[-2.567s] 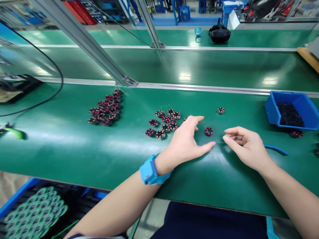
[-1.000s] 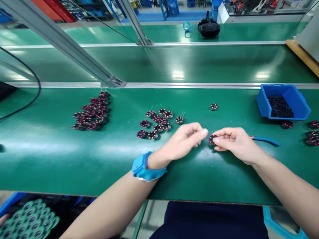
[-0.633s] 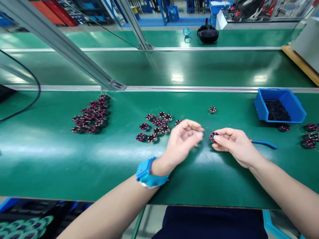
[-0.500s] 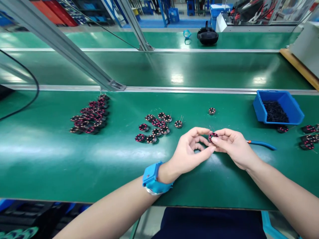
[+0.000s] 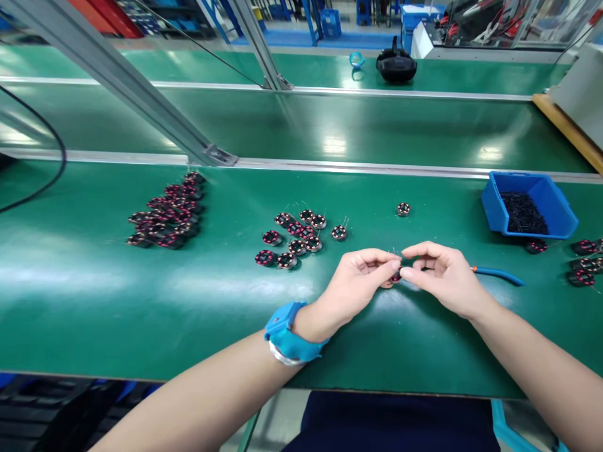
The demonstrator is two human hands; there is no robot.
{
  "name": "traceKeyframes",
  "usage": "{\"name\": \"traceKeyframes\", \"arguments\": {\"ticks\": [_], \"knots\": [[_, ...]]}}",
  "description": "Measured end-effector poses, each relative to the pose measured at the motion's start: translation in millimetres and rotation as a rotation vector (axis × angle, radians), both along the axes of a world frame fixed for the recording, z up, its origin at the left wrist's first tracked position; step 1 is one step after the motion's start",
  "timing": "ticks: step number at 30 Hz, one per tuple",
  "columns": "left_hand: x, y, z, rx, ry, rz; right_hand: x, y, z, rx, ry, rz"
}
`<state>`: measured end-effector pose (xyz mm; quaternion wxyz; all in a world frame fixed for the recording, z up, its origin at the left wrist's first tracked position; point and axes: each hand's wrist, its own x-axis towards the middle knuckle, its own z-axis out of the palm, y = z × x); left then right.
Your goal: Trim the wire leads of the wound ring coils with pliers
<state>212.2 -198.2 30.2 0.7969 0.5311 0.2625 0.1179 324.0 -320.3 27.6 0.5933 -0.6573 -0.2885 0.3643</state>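
Head view: I pinch one wound ring [image 5: 396, 275] between the fingertips of my left hand [image 5: 362, 282] and right hand [image 5: 445, 277], just above the surface [image 5: 188, 301], likely so that both hands steady it. Loose rings [image 5: 296, 238] lie near on the left. The blue bin [image 5: 563, 216] sits well apart.

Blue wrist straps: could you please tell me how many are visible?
2. One wrist strap is behind the left hand, which pinches a coil with the right hand; the other lies on the far bench beside a black device. Others may be hidden.
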Motion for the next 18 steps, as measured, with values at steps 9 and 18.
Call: {"name": "traceKeyframes", "arguments": {"ticks": [9,18], "knots": [[-2,-3,-0.8,0.033,0.144,-0.145,6,6,0.9,0.107,0.068,-0.037],[-3,-3,-3.1,0.003,0.124,-0.199,6,2,5.7,-0.014,0.067,0.068]]}}
